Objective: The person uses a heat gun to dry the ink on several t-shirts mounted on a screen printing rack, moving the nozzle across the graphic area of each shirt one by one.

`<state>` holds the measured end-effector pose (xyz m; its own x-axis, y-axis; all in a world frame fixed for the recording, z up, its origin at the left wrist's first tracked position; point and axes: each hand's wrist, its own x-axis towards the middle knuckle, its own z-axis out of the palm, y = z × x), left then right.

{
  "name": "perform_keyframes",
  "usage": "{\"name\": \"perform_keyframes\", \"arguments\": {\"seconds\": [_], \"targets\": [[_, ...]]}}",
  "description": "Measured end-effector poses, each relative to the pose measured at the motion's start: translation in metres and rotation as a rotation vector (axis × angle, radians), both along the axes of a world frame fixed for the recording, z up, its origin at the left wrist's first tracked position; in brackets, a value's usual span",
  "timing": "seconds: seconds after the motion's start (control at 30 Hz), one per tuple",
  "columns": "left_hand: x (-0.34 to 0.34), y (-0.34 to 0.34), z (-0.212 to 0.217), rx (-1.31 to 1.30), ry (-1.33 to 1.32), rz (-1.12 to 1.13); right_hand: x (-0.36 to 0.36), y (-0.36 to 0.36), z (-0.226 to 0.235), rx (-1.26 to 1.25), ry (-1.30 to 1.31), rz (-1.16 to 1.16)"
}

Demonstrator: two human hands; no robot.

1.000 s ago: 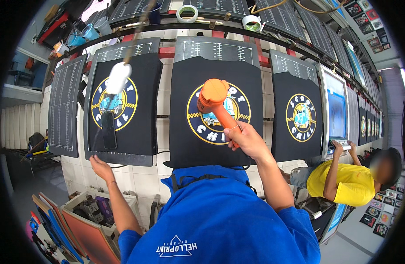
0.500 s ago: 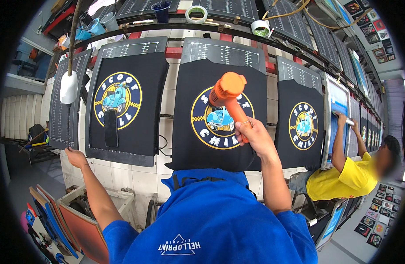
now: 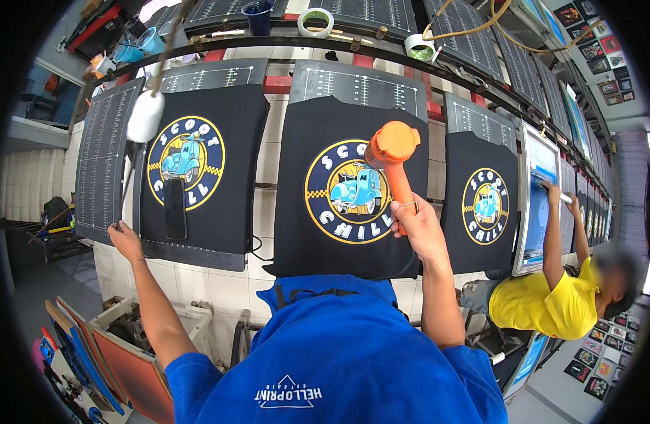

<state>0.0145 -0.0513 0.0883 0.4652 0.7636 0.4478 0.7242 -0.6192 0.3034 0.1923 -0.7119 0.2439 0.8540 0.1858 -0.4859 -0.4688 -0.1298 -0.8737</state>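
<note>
My right hand (image 3: 420,230) grips the handle of an orange hair dryer (image 3: 394,147), held above the middle black T-shirt (image 3: 296,240) with its round scooter print (image 3: 353,191). Down at the left, my left hand (image 3: 127,242) is closed by the near corner of a bare grey printing board (image 3: 98,169). Its fingers appear pinched on a thin dark cord running up to a hanging white plug-like piece (image 3: 146,116), blurred by motion. Right of that hand, a black phone (image 3: 174,208) lies on the left T-shirt (image 3: 240,155), partly over its print.
A third printed T-shirt (image 3: 491,155) lies on the right. Beyond it a person in yellow (image 3: 551,297) works over a framed screen (image 3: 540,184). Tape rolls (image 3: 315,23) and a dark blue cup (image 3: 258,18) stand along the far rail. Framed panels (image 3: 137,367) lean at the lower left.
The hanging white piece has swung right, over the left board's edge. My left hand has shifted slightly right and up. The hair dryer has moved right, uncovering more of the middle print.
</note>
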Motion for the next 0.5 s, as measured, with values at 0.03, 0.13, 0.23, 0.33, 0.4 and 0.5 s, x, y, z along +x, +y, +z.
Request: {"name": "perform_keyframes", "arguments": {"seconds": [0.03, 0.13, 0.23, 0.33, 0.4, 0.5], "targets": [[-0.003, 0.01, 0.0, 0.002, 0.007, 0.034, 0.0, 0.001, 0.0, -0.013, -0.016, 0.013], [-0.014, 0.026, -0.008, -0.041, 0.023, 0.127, 0.002, -0.004, -0.007, 0.064, 0.037, -0.042], [-0.018, 0.035, -0.015, -0.06, 0.02, 0.187, 0.005, 0.002, -0.008, -0.045, -0.091, -0.041], [-0.024, 0.044, -0.023, -0.119, 0.03, 0.173, 0.019, -0.001, -0.024, 0.032, -0.117, -0.116], [-0.033, 0.049, -0.029, -0.099, 0.054, 0.096, 0.027, 0.002, -0.026, 0.075, -0.124, -0.117], [-0.011, 0.026, -0.036, -0.164, 0.113, 0.009, 0.029, -0.004, -0.025, 0.11, -0.078, -0.135]]}}
